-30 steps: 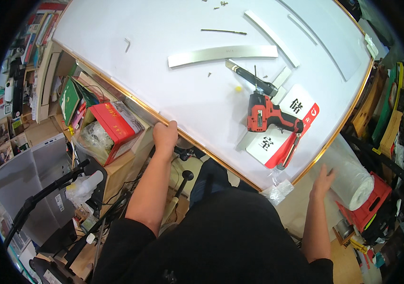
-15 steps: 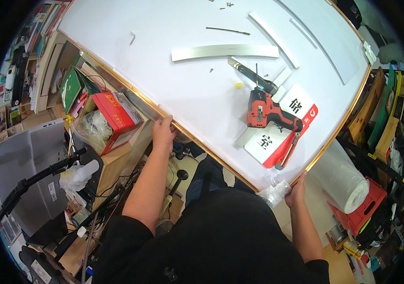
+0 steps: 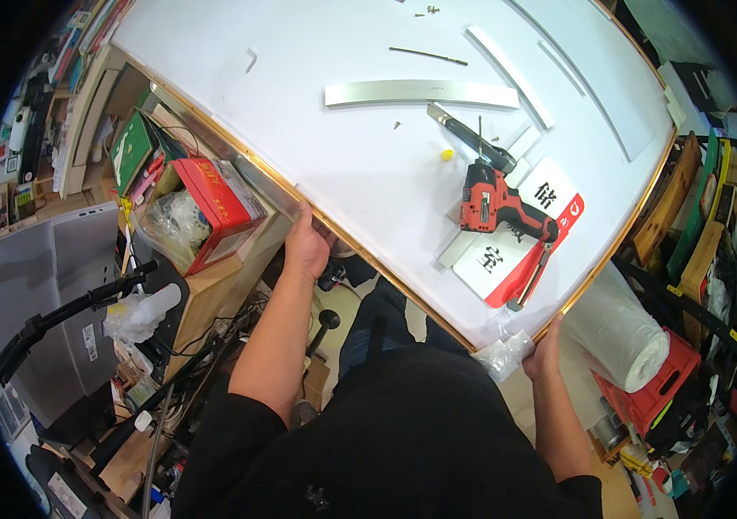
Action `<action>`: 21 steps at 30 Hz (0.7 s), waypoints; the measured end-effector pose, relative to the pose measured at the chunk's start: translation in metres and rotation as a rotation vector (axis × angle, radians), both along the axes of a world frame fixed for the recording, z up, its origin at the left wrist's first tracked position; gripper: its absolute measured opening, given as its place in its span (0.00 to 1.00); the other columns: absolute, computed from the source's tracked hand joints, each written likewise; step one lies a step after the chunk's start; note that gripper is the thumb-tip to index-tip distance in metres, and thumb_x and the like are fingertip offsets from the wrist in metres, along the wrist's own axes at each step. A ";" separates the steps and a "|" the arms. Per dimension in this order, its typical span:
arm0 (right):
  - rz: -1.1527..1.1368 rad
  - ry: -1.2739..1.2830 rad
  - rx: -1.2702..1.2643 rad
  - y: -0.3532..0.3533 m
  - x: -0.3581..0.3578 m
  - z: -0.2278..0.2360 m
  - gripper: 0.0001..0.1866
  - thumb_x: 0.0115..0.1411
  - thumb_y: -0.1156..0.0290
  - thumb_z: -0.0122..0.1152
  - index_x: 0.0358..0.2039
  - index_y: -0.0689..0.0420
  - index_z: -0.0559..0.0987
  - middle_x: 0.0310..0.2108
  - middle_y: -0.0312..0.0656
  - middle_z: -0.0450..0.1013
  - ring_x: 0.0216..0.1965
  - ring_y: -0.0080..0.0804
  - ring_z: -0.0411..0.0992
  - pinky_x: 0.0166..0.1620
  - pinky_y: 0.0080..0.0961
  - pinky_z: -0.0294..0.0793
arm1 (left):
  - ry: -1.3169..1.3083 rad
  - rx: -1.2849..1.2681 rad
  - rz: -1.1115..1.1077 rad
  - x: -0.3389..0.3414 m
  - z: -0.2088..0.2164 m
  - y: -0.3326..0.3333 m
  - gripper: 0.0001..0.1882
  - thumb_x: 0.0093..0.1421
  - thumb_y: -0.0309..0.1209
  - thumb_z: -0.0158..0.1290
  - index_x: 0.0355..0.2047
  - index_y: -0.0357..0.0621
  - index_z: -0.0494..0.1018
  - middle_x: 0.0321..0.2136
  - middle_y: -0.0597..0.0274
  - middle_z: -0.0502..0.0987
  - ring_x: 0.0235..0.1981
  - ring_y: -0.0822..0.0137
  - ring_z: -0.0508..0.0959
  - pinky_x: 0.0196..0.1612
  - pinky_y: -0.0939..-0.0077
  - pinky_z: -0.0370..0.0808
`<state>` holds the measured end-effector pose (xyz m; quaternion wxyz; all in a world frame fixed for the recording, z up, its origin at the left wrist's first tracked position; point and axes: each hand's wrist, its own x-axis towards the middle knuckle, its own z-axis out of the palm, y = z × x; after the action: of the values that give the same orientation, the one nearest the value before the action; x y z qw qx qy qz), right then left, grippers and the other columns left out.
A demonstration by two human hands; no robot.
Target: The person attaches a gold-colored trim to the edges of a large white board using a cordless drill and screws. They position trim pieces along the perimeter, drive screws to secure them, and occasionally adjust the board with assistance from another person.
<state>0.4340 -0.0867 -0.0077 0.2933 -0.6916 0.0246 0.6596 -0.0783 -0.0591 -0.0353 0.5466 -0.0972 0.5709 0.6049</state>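
A large white board with a gold-coloured frame spreads in front of me, one corner toward my body. My left hand grips its near-left edge, with fingers partly under the frame. Right of that corner, my right hand holds the near-right edge, its fingers mostly hidden below. On the board lie a red-and-black cordless screwdriver, a white-and-red sign plate, a utility knife and a folding tool. A clear plastic wrap covers the near corner.
Metal strips, a thin rod, a hex key and small screws lie on the board. At left stands a red box on a cluttered cabinet. A plastic film roll and stacked boards stand at right.
The board and the things on it appear shifted slightly right in the view. My left hand has turned a little at the edge, while my right hand keeps its place on the frame.
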 end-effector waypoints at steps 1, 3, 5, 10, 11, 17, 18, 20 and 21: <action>0.000 -0.008 0.002 0.000 0.000 0.000 0.50 0.67 0.27 0.43 0.73 0.56 0.57 0.70 0.51 0.62 0.67 0.51 0.65 0.68 0.52 0.67 | 0.010 -0.012 -0.009 0.000 0.001 0.000 0.26 0.74 0.53 0.48 0.60 0.47 0.68 0.54 0.62 0.76 0.56 0.62 0.75 0.60 0.59 0.72; -0.003 -0.022 -0.004 0.001 -0.001 0.001 0.49 0.67 0.27 0.42 0.73 0.56 0.58 0.70 0.51 0.62 0.67 0.51 0.65 0.67 0.52 0.67 | 0.008 -0.028 -0.021 0.000 0.004 0.001 0.26 0.74 0.53 0.47 0.60 0.47 0.68 0.54 0.62 0.76 0.56 0.62 0.75 0.59 0.59 0.72; -0.022 -0.024 -0.017 0.002 -0.003 0.003 0.49 0.67 0.28 0.42 0.72 0.56 0.58 0.69 0.51 0.62 0.67 0.51 0.66 0.67 0.52 0.67 | -0.002 -0.026 -0.012 0.002 0.004 0.001 0.26 0.74 0.52 0.47 0.60 0.46 0.67 0.54 0.61 0.76 0.56 0.61 0.75 0.59 0.59 0.72; -0.008 -0.010 0.015 0.005 -0.008 0.009 0.47 0.69 0.29 0.41 0.72 0.56 0.59 0.69 0.50 0.63 0.66 0.50 0.66 0.67 0.51 0.68 | -0.096 0.004 0.202 0.010 -0.004 0.008 0.25 0.75 0.50 0.48 0.60 0.43 0.67 0.52 0.61 0.75 0.54 0.61 0.75 0.58 0.58 0.73; -0.027 -0.012 0.012 0.005 -0.009 0.009 0.46 0.69 0.29 0.41 0.72 0.56 0.59 0.69 0.50 0.63 0.66 0.50 0.66 0.67 0.51 0.68 | -0.104 0.009 0.227 0.011 -0.005 0.010 0.25 0.74 0.49 0.48 0.59 0.42 0.68 0.52 0.61 0.75 0.54 0.60 0.75 0.58 0.58 0.73; -0.033 -0.033 0.012 0.005 -0.008 0.003 0.46 0.70 0.30 0.40 0.72 0.57 0.59 0.69 0.50 0.63 0.66 0.49 0.66 0.68 0.47 0.67 | 0.127 -0.159 0.072 0.007 0.008 0.012 0.22 0.73 0.45 0.52 0.54 0.36 0.71 0.48 0.56 0.77 0.49 0.59 0.79 0.52 0.60 0.79; 0.000 -0.030 0.027 0.005 -0.008 0.001 0.47 0.70 0.30 0.40 0.72 0.57 0.59 0.69 0.49 0.63 0.67 0.49 0.66 0.68 0.47 0.67 | 0.208 -0.221 -0.038 0.002 0.013 0.012 0.22 0.73 0.44 0.52 0.53 0.35 0.71 0.47 0.55 0.78 0.47 0.59 0.80 0.49 0.62 0.80; 0.000 -0.036 0.025 0.004 -0.006 -0.004 0.47 0.69 0.29 0.40 0.73 0.58 0.59 0.69 0.49 0.63 0.67 0.48 0.66 0.68 0.46 0.67 | 0.378 -0.282 -0.265 -0.006 0.022 0.011 0.22 0.71 0.42 0.54 0.51 0.31 0.71 0.42 0.52 0.80 0.40 0.61 0.84 0.40 0.68 0.84; 0.016 -0.040 0.024 0.003 -0.006 -0.005 0.48 0.69 0.29 0.39 0.73 0.58 0.59 0.69 0.49 0.63 0.67 0.48 0.66 0.68 0.46 0.67 | 0.361 -0.310 -0.283 -0.008 0.024 0.011 0.22 0.71 0.41 0.54 0.50 0.31 0.72 0.41 0.53 0.81 0.39 0.61 0.84 0.40 0.68 0.84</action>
<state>0.4285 -0.0838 -0.0132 0.2967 -0.7013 0.0055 0.6482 -0.0863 -0.0477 -0.0112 0.4939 0.0106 0.7525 0.4355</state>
